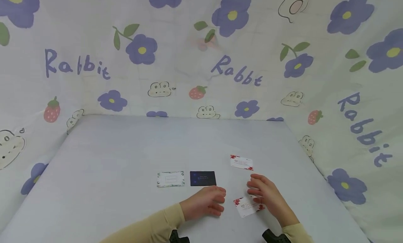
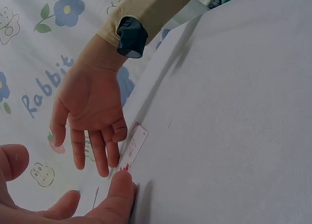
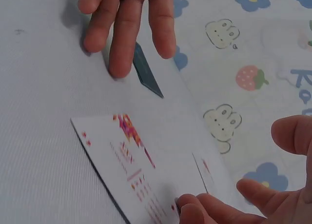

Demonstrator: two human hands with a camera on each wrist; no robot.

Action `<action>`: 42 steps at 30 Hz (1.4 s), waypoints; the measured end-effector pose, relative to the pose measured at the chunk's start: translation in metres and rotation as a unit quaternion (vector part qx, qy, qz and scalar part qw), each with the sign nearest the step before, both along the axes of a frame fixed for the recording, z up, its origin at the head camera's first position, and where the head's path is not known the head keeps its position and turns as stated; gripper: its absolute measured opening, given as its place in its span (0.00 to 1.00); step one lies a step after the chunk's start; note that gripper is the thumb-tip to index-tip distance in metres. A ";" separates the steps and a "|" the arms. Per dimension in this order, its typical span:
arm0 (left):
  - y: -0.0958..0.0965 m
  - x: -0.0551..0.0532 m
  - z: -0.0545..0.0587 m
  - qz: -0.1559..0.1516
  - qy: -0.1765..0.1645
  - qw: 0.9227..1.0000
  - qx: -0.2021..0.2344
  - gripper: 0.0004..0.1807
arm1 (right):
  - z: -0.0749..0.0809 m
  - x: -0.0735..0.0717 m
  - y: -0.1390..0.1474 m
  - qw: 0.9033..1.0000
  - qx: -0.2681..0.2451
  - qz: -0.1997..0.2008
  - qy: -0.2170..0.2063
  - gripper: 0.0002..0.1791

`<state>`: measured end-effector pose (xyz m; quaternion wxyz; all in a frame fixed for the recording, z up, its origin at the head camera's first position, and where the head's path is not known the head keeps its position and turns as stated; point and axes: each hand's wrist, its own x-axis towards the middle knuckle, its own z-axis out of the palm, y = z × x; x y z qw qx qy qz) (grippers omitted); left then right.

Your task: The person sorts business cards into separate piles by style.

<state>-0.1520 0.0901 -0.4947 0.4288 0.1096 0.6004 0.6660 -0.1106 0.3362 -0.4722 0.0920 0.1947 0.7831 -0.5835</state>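
Observation:
Four fingers of my left hand [image 1: 204, 202] bend loosely beside the near edge of a dark blue card [image 1: 203, 178], gripping nothing. My right hand [image 1: 267, 197] hovers over the near white card with red floral corners [image 1: 247, 207], its fingers relaxed. In the right wrist view its fingertips [image 3: 195, 204] overlap that card's edge [image 3: 131, 160]; whether they touch it I cannot tell. The left wrist view shows the right palm [image 2: 92, 99] with nothing in it. Beyond the right hand lies a similar red-and-white card [image 1: 241, 162].
Left of the dark card lies a white card with a green leafy border [image 1: 170, 179]. All the cards are on a white table [image 1: 104, 159]. A curtain [image 1: 176, 68] printed with flowers and rabbits hangs around its back and sides.

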 end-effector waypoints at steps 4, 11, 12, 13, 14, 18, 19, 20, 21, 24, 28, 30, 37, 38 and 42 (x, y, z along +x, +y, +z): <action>0.011 0.004 -0.001 -0.004 -0.003 1.000 -0.002 0.24 | 0.001 0.010 0.017 1.000 0.001 -0.020 -0.008 0.32; 0.029 0.011 0.001 -0.016 -0.011 1.000 -0.008 0.24 | 0.002 0.031 0.040 0.998 0.000 -0.056 -0.036 0.34; 0.032 0.012 0.002 -0.014 -0.011 1.000 -0.006 0.24 | 0.002 0.034 0.042 0.997 -0.002 -0.061 -0.041 0.34; 0.033 0.012 0.002 -0.010 -0.010 1.000 -0.006 0.24 | 0.003 0.037 0.043 0.997 -0.002 -0.063 -0.047 0.35; 0.035 0.012 0.002 -0.006 -0.009 1.000 -0.005 0.24 | 0.003 0.040 0.044 0.997 -0.005 -0.063 -0.051 0.34; 0.041 0.012 0.002 0.001 -0.006 1.000 -0.005 0.24 | 0.003 0.050 0.044 0.996 -0.014 -0.060 -0.059 0.33; 0.043 0.012 0.002 0.001 -0.006 1.000 -0.005 0.25 | 0.003 0.052 0.044 0.996 -0.015 -0.059 -0.058 0.33; 0.044 0.012 0.002 0.001 -0.008 1.000 -0.004 0.25 | 0.003 0.054 0.043 0.997 -0.016 -0.057 -0.057 0.33; 0.045 0.012 0.002 0.000 -0.008 1.000 -0.004 0.25 | 0.004 0.055 0.042 0.997 -0.018 -0.056 -0.056 0.33; 0.049 0.012 0.002 -0.004 -0.007 1.000 -0.003 0.25 | 0.004 0.060 0.040 0.997 -0.026 -0.057 -0.052 0.32; 0.053 0.011 0.002 -0.005 0.002 1.000 -0.004 0.26 | 0.003 0.068 0.040 0.995 -0.055 -0.068 -0.052 0.34; 0.054 0.010 0.002 -0.004 0.006 1.000 -0.006 0.26 | 0.002 0.071 0.040 0.993 -0.076 -0.075 -0.050 0.35; 0.056 0.011 0.004 -0.002 0.004 1.000 -0.009 0.28 | 0.000 0.078 0.044 0.988 -0.127 -0.067 -0.048 0.39; 0.056 0.011 0.004 0.001 0.003 1.000 -0.009 0.28 | 0.000 0.078 0.044 0.988 -0.128 -0.065 -0.050 0.39; 0.056 0.013 0.003 0.016 0.000 1.000 -0.013 0.29 | -0.001 0.077 0.041 0.988 -0.119 -0.077 -0.060 0.38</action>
